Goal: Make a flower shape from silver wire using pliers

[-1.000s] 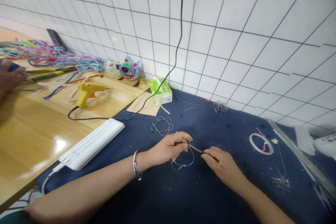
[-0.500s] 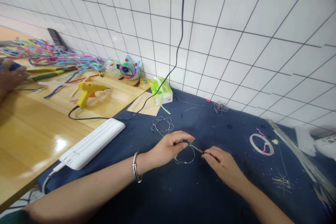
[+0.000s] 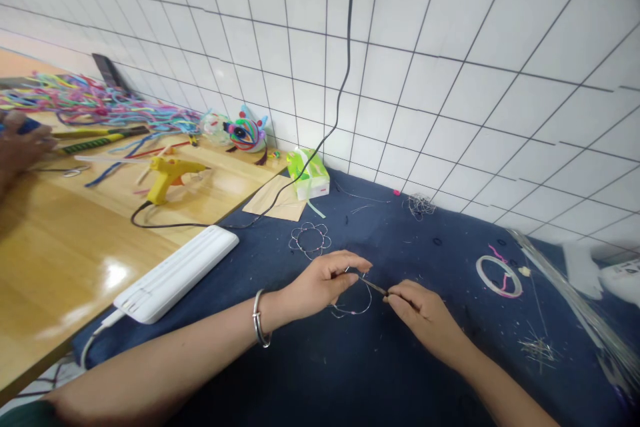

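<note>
My left hand [image 3: 320, 283], with a silver bangle at the wrist, pinches a thin wire ring [image 3: 369, 305] between thumb and fingers. The ring curves below the fingertips, just over the dark blue cloth. From the right, my right hand [image 3: 425, 317] grips a slim metal tool [image 3: 374, 286], perhaps pliers or tweezers; its kind is unclear. The tool's tip reaches the wire at my left fingertips, and its handle is hidden in my palm. Just beyond my left hand lies a flower-shaped wire ring [image 3: 310, 238] with small beads.
A white power strip [image 3: 175, 275] lies left; a yellow glue gun [image 3: 167, 177] rests on the wooden table. Another person's hand [image 3: 23, 147] is at far left. Rightward are a tape roll [image 3: 483, 277], wire scraps [image 3: 539, 350] and long wires [image 3: 575, 297]. A black cable hangs before the wall.
The tool's tip has shifted slightly left, closer to my left thumb. Both hands stay nearly where they were.
</note>
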`<state>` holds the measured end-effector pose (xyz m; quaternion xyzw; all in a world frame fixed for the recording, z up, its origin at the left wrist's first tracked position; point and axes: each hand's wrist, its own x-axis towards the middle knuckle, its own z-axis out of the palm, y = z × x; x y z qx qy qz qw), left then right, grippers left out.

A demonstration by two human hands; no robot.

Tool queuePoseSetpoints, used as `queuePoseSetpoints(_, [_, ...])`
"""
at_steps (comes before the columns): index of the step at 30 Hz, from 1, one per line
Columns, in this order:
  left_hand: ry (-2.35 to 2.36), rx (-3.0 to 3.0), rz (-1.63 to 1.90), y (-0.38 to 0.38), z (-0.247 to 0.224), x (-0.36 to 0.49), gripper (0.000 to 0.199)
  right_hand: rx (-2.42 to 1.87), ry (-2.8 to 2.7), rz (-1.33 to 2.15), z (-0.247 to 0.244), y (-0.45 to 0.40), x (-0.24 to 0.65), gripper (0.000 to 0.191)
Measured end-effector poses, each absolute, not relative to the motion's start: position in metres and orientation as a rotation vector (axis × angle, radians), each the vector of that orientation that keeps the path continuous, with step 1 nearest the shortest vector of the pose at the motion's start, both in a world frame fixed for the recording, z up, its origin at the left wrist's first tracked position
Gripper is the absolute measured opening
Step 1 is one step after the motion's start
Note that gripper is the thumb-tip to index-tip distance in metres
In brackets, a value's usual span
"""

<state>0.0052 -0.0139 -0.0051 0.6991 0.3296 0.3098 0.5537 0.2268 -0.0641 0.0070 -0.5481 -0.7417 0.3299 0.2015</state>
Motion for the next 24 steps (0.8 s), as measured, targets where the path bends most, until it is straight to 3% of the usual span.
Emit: queuePoseSetpoints(24, [0.787, 1.653, 0.731, -0.0147, -0.0045, 0.0068, 0.024, -1.515, -2.083, 0.858, 0.0031, -0.0649, 0.2256, 0.027])
